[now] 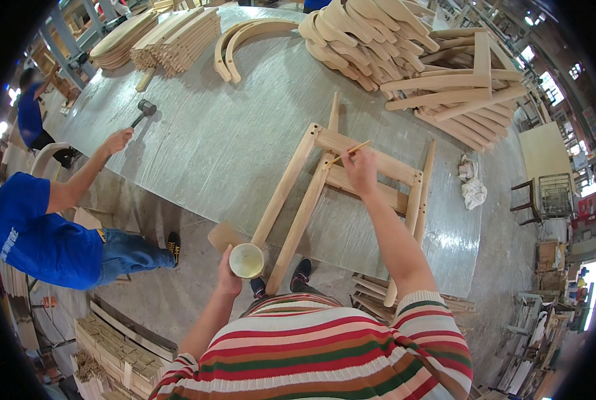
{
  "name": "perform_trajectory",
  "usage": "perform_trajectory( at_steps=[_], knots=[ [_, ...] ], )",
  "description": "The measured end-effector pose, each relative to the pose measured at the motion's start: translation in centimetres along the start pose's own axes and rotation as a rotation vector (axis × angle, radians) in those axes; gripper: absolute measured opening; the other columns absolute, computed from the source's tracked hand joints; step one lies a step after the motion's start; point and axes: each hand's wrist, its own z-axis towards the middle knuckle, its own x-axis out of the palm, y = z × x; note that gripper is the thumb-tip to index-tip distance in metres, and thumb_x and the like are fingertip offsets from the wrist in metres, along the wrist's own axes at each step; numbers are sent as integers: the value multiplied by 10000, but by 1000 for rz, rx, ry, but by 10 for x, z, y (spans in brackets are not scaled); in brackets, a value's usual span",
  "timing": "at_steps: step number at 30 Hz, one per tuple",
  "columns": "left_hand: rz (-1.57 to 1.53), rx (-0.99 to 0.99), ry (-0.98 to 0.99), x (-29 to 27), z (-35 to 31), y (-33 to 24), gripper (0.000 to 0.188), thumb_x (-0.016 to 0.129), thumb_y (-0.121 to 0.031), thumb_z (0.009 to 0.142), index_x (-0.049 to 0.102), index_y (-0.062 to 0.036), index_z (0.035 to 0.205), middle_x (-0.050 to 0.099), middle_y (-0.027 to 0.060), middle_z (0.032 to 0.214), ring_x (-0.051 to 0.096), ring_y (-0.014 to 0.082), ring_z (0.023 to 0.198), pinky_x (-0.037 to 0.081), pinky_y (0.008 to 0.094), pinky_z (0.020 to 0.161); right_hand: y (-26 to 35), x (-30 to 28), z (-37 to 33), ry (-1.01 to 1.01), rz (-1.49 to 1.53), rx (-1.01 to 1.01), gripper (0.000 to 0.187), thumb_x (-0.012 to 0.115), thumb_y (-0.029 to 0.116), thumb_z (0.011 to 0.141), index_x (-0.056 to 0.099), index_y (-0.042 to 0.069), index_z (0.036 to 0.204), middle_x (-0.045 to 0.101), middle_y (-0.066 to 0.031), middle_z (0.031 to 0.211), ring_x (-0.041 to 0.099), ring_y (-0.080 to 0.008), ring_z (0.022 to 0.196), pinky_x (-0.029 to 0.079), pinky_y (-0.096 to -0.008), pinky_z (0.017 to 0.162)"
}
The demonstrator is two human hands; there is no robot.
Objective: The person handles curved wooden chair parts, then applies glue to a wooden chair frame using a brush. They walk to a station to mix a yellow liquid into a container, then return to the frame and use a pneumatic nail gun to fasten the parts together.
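Observation:
My left hand [227,275] is wrapped round a white cup [247,261] with pale liquid inside, held out past the near edge of the table. Between the fingers of my right hand [361,172] is a thin wooden stick [355,149]. Its lower tip meets the hole-drilled end of a leg on a pale wooden chair frame [286,185]; whether the tip has bristles I cannot tell. The frame lies on the table, its long legs pointing toward me and overhanging the near edge. Crosspieces join it to shorter legs on the right.
A co-worker [41,230] in blue holds a black mallet [147,108] over the film-covered table [198,147] at left. Curved wooden parts [358,40] are heaped at the back, near stacked slats [178,43] and two curved rails [235,43]. White rags [473,190] lie at right.

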Motion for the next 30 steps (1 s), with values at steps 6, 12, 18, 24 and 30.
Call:
perform_trajectory(
  at_steps=[6,12,18,24,30],
  knots=[
    [-41,150,-106,-4,-6,-2,340,439,-358,929,598,-69,1013,638,38,976,591,164,931,444,313,838,-5,3,9,47,-18,9,131,632,192,800,608,69,763,592,-69,694,566,-244,724,385,-387,700],
    [-79,180,-125,16,-10,-7,379,418,-384,930,596,-62,1020,637,49,985,591,176,933,445,319,843,-15,12,11,207,-94,-34,221,577,254,822,620,61,721,601,-93,703,567,-257,749,393,-385,715],
    [-61,222,-111,24,-16,0,396,402,-396,931,595,-63,1026,635,54,988,589,195,949,447,330,849,-4,6,29,278,-28,23,232,539,247,836,616,59,723,601,-98,711,564,-271,779,378,-418,768],
    [-94,256,-13,31,-17,8,381,374,-377,950,578,-75,1059,629,47,1013,583,192,983,449,331,875,-10,-6,28,330,3,48,237,537,257,839,619,69,720,597,-102,710,561,-269,781,369,-431,770],
    [-74,229,76,44,-15,13,385,366,-376,955,564,-72,1084,624,48,1038,576,189,1008,448,333,881,-17,-8,21,295,58,11,267,539,272,848,597,61,695,585,-88,661,556,-284,705,367,-432,760]
  ],
)
